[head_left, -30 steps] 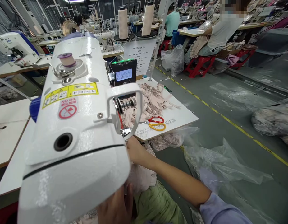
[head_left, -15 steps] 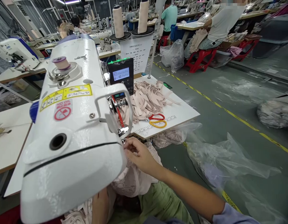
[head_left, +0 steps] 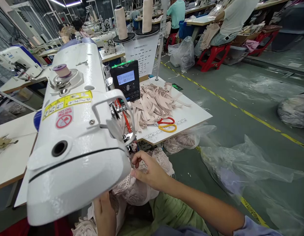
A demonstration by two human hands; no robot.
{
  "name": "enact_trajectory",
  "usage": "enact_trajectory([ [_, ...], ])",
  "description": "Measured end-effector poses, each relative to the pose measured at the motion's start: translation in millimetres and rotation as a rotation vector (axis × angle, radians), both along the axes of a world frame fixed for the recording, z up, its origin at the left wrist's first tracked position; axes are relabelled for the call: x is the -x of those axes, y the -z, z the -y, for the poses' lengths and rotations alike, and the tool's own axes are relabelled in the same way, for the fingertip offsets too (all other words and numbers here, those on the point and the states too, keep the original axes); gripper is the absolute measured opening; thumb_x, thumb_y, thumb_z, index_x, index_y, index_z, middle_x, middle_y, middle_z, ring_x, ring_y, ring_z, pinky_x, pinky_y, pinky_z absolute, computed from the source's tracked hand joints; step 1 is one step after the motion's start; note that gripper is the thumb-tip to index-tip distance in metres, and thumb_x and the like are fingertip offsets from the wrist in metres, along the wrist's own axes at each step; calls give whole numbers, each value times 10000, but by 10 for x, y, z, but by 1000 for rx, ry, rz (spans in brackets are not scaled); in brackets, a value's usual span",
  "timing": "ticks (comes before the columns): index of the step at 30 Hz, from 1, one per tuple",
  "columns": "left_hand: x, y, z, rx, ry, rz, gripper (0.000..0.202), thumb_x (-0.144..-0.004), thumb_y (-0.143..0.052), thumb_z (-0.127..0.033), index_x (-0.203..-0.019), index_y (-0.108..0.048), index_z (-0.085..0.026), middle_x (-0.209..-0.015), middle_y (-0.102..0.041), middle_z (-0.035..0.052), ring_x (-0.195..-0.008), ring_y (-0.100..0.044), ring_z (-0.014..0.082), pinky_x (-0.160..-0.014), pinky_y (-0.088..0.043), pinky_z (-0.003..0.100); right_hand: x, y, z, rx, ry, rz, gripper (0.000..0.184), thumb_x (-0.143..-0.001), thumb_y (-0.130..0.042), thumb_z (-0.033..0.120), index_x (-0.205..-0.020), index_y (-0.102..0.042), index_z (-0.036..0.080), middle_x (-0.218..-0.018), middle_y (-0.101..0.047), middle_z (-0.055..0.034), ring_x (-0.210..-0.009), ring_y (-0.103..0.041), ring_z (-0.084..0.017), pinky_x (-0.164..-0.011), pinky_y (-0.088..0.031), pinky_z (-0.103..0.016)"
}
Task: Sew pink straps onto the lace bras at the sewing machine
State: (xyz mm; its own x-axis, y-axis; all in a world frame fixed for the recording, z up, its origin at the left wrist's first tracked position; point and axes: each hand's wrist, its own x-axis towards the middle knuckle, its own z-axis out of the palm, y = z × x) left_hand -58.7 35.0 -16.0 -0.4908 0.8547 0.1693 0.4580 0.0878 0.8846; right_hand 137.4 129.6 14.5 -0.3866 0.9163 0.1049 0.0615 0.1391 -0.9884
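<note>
A pale pink lace bra (head_left: 137, 191), bunched with more lace fabric, hangs over my lap below the white sewing machine (head_left: 78, 164). At the needle end, my right hand (head_left: 150, 172) has its thumb and forefinger curled on the bra's edge, close to the metal presser parts (head_left: 129, 147). Under the machine head is my left hand (head_left: 105, 205), against the lace on its left side of my lap; its fingertips are hidden by the machine. The stitching point itself is also covered by the machine head.
Beige fabric strips (head_left: 154, 101) lie piled on the white tabletop (head_left: 193, 113), with red-and-yellow-handled scissors (head_left: 166, 124) beside them. A control panel (head_left: 126, 80) and two thread cones (head_left: 147, 16) stand behind. Plastic bags (head_left: 245, 160) lie on the floor. Co-workers sit farther back.
My right hand has drawn slightly down and away from the presser parts. My left hand shows a little more below the machine head. The whole view has shifted slightly.
</note>
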Motion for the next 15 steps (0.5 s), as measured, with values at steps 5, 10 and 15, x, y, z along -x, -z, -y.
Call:
enact_trajectory([
  [5, 32, -48, 5, 30, -42, 146, 529, -915, -403, -638, -1066, -658, -200, -932, -725, 92, -834, -676, 234, -729, -558, 347, -1, -15, 30, -8, 2, 0, 310, -828, -678, 455, -978, -542, 220, -924, -590, -10, -847, -563, -179, -753, -448, -301],
  [10, 5, -151, -35, 23, -48, 256, 540, -863, -502, -660, -1029, -678, -177, -846, -706, 55, -736, -641, 201, -666, -528, 313, 25, -27, 77, -7, 36, 27, 333, -824, -694, 452, -995, -527, 220, -932, -584, -8, -845, -549, -176, -736, -430, -298],
  [15, -60, -235, -47, 0, -4, 347, 504, -875, -528, -627, -1020, -671, -166, -853, -695, 58, -723, -626, 181, -669, -507, 297, 124, 46, 74, 72, 41, -40, 332, -831, -697, 415, -1014, -505, 215, -892, -559, 11, -771, -515, -145, -689, -417, -271],
])
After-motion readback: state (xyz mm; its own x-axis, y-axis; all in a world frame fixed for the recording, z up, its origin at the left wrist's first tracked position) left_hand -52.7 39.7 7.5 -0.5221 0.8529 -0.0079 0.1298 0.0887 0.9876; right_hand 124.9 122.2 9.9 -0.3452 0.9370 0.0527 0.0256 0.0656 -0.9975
